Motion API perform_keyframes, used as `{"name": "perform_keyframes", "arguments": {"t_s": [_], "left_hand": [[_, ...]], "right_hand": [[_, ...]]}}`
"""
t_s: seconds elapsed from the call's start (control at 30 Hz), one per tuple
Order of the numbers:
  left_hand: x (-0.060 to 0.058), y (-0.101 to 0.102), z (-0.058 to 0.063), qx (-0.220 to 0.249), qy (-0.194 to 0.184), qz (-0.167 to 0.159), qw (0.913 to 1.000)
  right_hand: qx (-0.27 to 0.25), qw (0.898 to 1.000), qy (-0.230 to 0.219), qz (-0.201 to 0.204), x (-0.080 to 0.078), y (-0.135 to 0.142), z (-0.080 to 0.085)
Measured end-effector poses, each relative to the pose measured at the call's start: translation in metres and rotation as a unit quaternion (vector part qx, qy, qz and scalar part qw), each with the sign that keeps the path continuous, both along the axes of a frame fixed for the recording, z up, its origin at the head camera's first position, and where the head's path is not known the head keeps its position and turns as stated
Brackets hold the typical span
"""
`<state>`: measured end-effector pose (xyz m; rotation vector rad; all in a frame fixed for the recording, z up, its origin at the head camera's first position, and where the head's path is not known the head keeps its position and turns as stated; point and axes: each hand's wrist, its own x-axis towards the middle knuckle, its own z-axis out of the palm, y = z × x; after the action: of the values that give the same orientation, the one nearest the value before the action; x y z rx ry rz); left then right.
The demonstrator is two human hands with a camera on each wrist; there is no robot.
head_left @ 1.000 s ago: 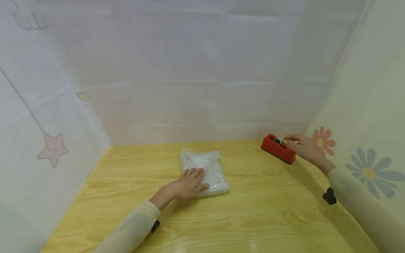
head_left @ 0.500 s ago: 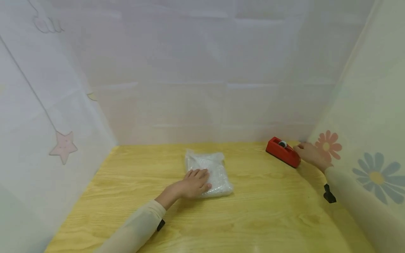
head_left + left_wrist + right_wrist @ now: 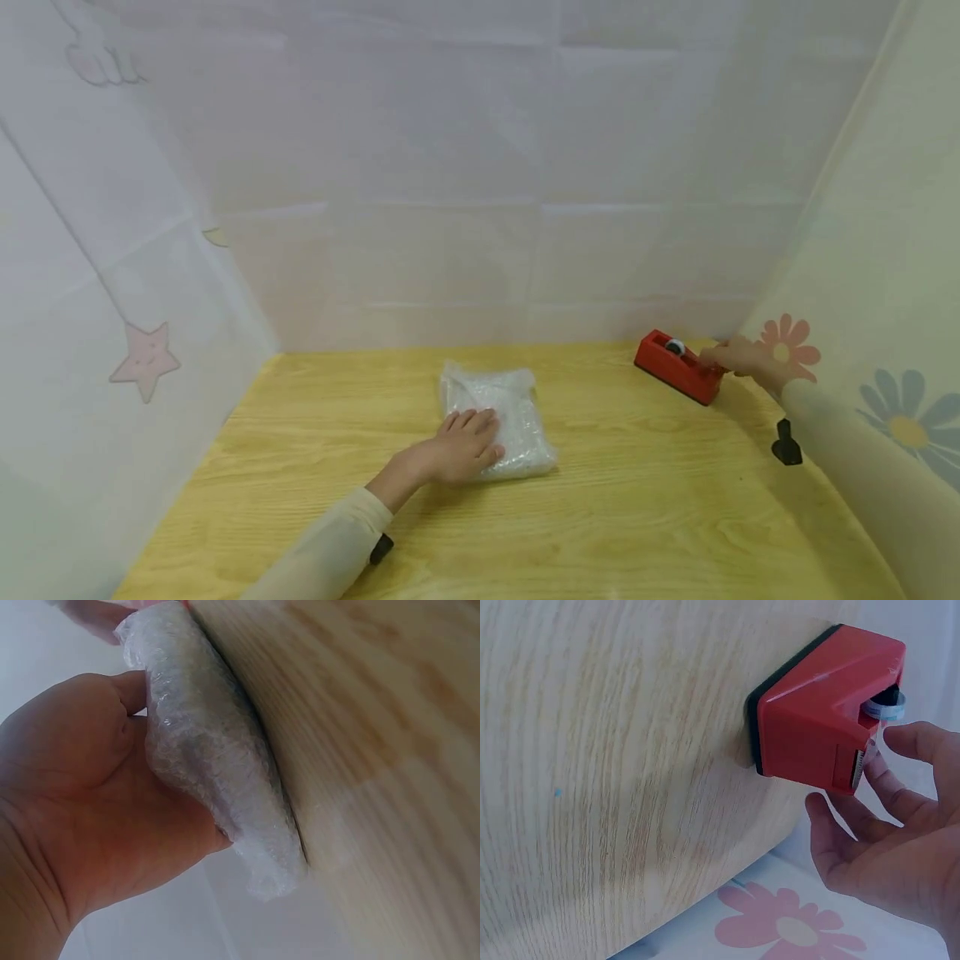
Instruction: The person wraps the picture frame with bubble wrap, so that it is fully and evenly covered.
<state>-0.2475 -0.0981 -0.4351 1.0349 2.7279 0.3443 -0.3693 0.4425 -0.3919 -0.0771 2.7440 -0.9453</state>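
A flat package in clear bubble wrap (image 3: pixel 517 425) lies on the wooden table. My left hand (image 3: pixel 461 450) rests on its near left part with fingers stretched out; in the left wrist view the palm faces the wrap (image 3: pixel 202 742) and the fingertips are hidden behind it. At the back right stands a red tape dispenser (image 3: pixel 678 367) with a small roll of tape (image 3: pixel 885 705) in it. My right hand (image 3: pixel 900 832) is at its serrated cutter end, thumb and forefinger on either side of the tape's end, a gap showing between them. The other fingers curve loosely below.
The wood-grained table (image 3: pixel 600 517) meets a pale cloth wall (image 3: pixel 420 250) at its back edge. Cloth sides with a printed star (image 3: pixel 146 360) and flowers (image 3: pixel 907 429) stand left and right. Each wrist wears a black camera mount (image 3: pixel 786 446).
My right hand has gone from above the dispenser's side to its cutter end, and its fingers have come down there. The left hand stays on the package. The head view has shifted slightly.
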Motion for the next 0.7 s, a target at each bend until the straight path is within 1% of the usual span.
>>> {"name": "perform_keyframes", "arguments": {"t_s": [0.03, 0.1, 0.2, 0.37, 0.4, 0.5, 0.7], "left_hand": [[0.002, 0.0, 0.002, 0.0, -0.001, -0.001, 1.0], [0.003, -0.003, 0.0, 0.004, 0.005, -0.003, 1.0], [0.008, -0.007, 0.005, 0.003, 0.001, -0.001, 1.0], [0.013, -0.013, 0.01, -0.007, -0.002, 0.003, 1.0], [0.013, -0.014, 0.011, -0.008, -0.001, 0.004, 1.0], [0.014, -0.016, 0.014, -0.01, 0.0, 0.008, 0.9999], [0.015, -0.017, 0.016, -0.011, -0.002, 0.01, 0.9999]], "right_hand": [[-0.018, 1.0, -0.009, -0.006, 0.0, 0.001, 0.0], [-0.048, 0.998, -0.024, -0.014, -0.001, 0.001, -0.001], [-0.084, 0.996, -0.035, -0.012, -0.002, 0.0, -0.003], [-0.155, 0.987, -0.049, -0.002, -0.005, -0.006, -0.002], [-0.167, 0.985, -0.052, -0.007, -0.006, -0.007, -0.001], [-0.18, 0.982, -0.06, -0.017, -0.006, -0.014, 0.003], [-0.183, 0.979, -0.091, -0.01, -0.003, -0.025, 0.011]]}}
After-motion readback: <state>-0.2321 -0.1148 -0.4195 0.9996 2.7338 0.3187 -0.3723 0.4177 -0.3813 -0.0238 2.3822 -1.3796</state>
